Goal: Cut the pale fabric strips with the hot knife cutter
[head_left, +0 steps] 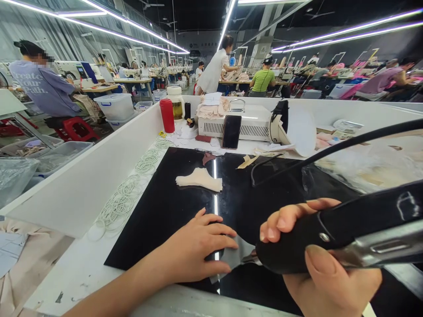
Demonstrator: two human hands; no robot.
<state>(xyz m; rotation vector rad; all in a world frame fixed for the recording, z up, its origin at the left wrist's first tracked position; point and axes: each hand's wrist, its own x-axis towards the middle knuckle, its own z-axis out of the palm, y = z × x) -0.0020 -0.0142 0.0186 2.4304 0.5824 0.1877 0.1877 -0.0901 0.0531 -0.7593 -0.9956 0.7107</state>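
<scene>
My right hand [325,259] is wrapped round a thick black hand tool [291,237] with a silver metal lever and a narrow metal tip; its exact kind I cannot tell. Fingers spread, my left hand [201,246] rests over a thin, see-through greyish piece [238,253] on the glossy black board [148,237]. The tool's tip touches or nearly touches that piece, close to my left fingertips. Farther back on the board lies a stack of cream fabric pieces [199,179], cut to a curved shape.
Pale elastic loops [122,200] line the left side. Behind the board stand a phone [231,132], a white vented box [211,127], a red cup [167,115] and a jar [176,103]. A black cable [357,141] arches across the right. Other people work at sewing tables beyond the white wall [99,154].
</scene>
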